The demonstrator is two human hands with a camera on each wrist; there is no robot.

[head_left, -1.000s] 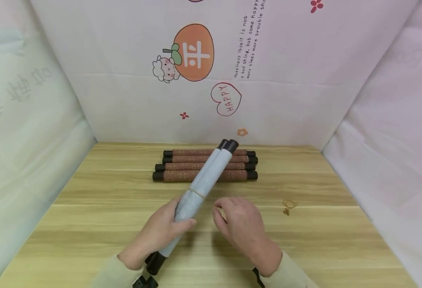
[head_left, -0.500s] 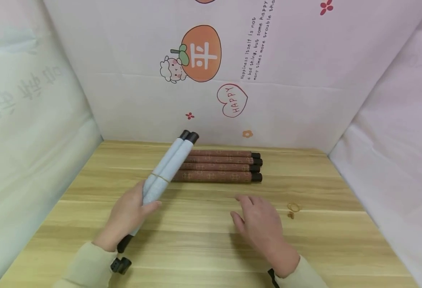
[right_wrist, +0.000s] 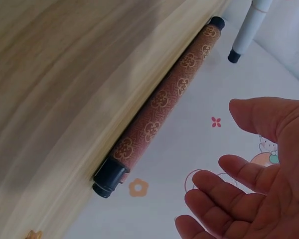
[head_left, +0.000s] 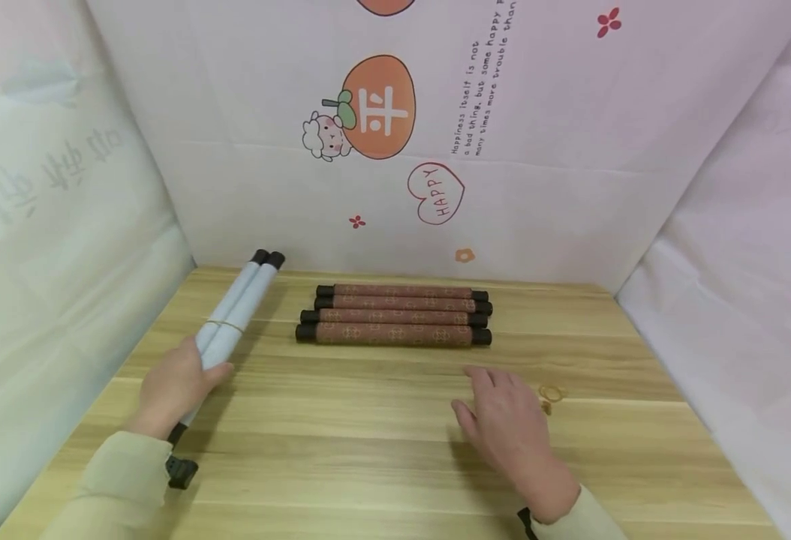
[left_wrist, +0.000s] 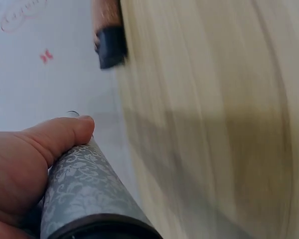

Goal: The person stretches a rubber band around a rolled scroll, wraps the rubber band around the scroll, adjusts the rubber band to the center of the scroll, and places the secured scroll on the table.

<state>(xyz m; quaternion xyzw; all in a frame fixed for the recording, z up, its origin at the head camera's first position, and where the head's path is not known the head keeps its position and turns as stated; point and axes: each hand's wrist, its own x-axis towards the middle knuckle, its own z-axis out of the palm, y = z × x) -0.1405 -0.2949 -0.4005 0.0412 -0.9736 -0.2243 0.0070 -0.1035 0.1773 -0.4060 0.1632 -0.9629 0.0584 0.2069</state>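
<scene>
My left hand grips two pale grey-blue scrolls with black end caps, bound side by side by a thin rubber band. They slant up and to the right over the table's left side. In the left wrist view, the thumb lies along a scroll with a silvery floral pattern. My right hand hovers over the right part of the table, fingers loosely bent and holding nothing. Several brown-red patterned scrolls with black caps lie in parallel across the back middle; one brown scroll shows fully in the right wrist view.
Just beyond my right hand, a loose rubber band lies on the wooden table, with a small bunched brown band beside it. White printed cloth rises behind the table and along both sides.
My left hand has carried the bound grey-blue scrolls leftward, away from the brown scrolls, which are now fully uncovered. The right hand has shifted right, its fingers straighter.
</scene>
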